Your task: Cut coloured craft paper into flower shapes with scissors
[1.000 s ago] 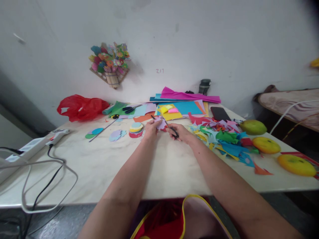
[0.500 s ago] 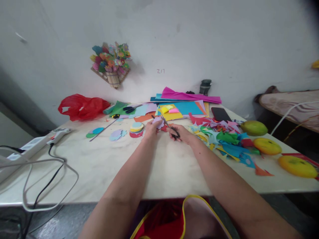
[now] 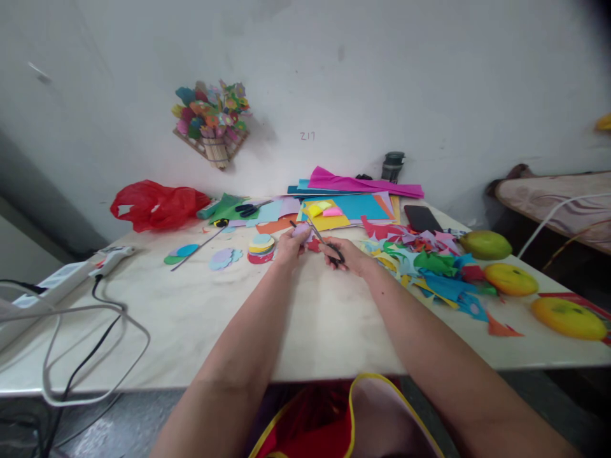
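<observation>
My left hand is closed on a purple paper piece with a scalloped edge, with red paper showing beside it. My right hand grips a pair of scissors with dark handles. Their blades point up and left, across the papers at my left fingertips. Just left of my left hand stands a stack of round paper discs, yellow, blue and red. Farther left lie pale purple and blue scalloped paper pieces. How the blades meet the paper is too small to tell.
Colourful paper scraps spread to the right, with mangoes and a phone beyond. Coloured sheets and second scissors lie at the back. A red plastic bag, power strip and cables are left.
The purple piece has shifted slightly at my left fingertips, showing less of its scalloped outline and more red paper beside it. Both hands stay in nearly the same place.
</observation>
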